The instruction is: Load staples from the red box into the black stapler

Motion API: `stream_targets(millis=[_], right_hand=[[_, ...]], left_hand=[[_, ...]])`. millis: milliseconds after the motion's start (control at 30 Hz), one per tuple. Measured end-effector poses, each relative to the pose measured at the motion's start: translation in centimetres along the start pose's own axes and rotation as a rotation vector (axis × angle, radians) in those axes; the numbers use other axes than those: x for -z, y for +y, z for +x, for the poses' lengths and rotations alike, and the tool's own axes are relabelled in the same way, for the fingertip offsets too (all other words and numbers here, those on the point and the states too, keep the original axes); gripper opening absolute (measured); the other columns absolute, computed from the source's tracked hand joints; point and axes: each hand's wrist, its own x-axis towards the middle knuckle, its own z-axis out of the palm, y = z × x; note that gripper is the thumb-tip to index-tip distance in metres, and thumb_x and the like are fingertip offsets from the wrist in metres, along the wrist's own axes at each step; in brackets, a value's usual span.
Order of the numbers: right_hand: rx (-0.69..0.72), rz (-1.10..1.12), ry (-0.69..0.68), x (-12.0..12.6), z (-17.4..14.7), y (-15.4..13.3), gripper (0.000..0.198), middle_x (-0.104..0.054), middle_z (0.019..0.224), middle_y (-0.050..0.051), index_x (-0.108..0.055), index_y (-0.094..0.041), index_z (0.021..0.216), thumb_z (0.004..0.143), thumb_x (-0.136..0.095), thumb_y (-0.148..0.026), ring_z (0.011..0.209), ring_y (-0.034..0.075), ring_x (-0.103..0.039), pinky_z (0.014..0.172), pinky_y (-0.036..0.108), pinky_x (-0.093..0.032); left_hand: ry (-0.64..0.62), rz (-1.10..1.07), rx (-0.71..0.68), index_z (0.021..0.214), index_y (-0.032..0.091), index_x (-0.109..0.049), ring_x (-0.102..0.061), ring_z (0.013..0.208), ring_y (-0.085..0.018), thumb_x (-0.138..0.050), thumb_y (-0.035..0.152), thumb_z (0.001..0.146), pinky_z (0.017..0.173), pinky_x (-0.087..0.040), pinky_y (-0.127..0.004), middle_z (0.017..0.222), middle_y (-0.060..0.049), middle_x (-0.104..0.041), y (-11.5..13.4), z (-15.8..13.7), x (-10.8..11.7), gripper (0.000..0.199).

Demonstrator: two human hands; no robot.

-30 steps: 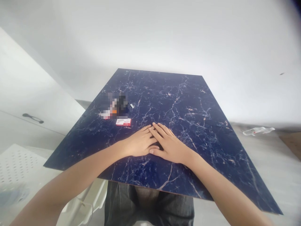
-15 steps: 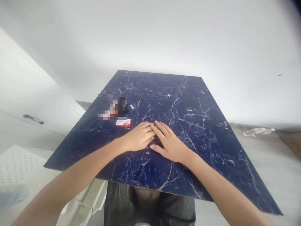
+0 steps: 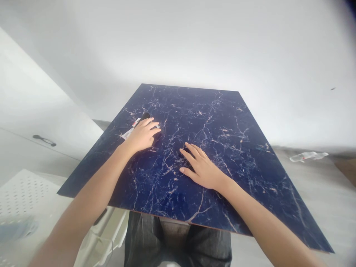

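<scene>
At the far left a white cabinet door point(image 3: 41, 122) stands beside the desk, with a dark handle point(image 3: 44, 140) on it. Below that, a white perforated surface point(image 3: 19, 193) sits low by the person's left arm.

The dark blue marbled desk point(image 3: 222, 148) fills the middle of the view. On its left part the left hand point(image 3: 142, 134) lies palm down over a small cluster of things, fingers loosely curled and pointing away from the person. Poking out from under it on the left is a pale flat card or packet point(image 3: 128, 132) with a bit of red and white print, and a dark object point(image 3: 145, 115) shows just past the knuckles. The hand covers them and touches them, but whether it actually grips either one I cannot tell, since the fingertips hide the contact.

Well apart from it, nearer the desk's middle, the right hand point(image 3: 201, 168) rests flat on the bare surface, fingers spread and relaxed, holding nothing. A dark shadow lies just under its fingers.

Below the near edge of the desk, the person's grey trousers point(image 3: 178, 241) are in view.

At the far right, on the pale floor point(image 3: 319, 193), lies a clear plastic bottle point(image 3: 307, 156) on its side
</scene>
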Motion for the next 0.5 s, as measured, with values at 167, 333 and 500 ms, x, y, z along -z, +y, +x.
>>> stream_targets(millis=[167, 333, 500], right_hand=[[0.001, -0.001, -0.007, 0.1, 0.0, 0.0, 0.070, -0.027, 0.174, 0.017, -0.036, -0.024, 0.165, 0.106, -0.043, -0.062, 0.161, 0.040, -0.021, 0.127, 0.065, -0.029], [-0.002, -0.005, -0.010, 0.3, 0.1, -0.2, 0.070, -0.028, 0.173, 0.019, -0.041, -0.019, 0.163, 0.107, -0.043, -0.061, 0.160, 0.040, -0.023, 0.127, 0.063, -0.029], [-0.007, -0.009, -0.005, 0.1, 0.2, -0.2, 0.067, -0.030, 0.172, 0.018, -0.040, -0.022, 0.163, 0.107, -0.045, -0.058, 0.160, 0.040, -0.025, 0.126, 0.064, -0.031]], left_hand=[[0.081, -0.023, 0.020, 0.129, 0.027, -0.075, -0.034, 0.155, -0.036, -0.055, 0.022, 0.094, 0.127, -0.026, -0.066, 0.152, -0.007, -0.060, -0.1, 0.3, 0.2, 0.041], [0.262, -0.034, 0.308, 0.154, 0.027, -0.056, -0.032, 0.156, -0.038, -0.058, 0.047, 0.099, 0.128, -0.022, -0.063, 0.167, -0.009, -0.043, -2.0, -0.6, 1.7, 0.059], [0.131, -0.352, 0.516, 0.162, 0.024, -0.043, -0.038, 0.155, -0.035, -0.047, 0.055, 0.102, 0.127, -0.029, -0.053, 0.168, -0.009, -0.041, -5.4, -1.8, 1.3, 0.068]])
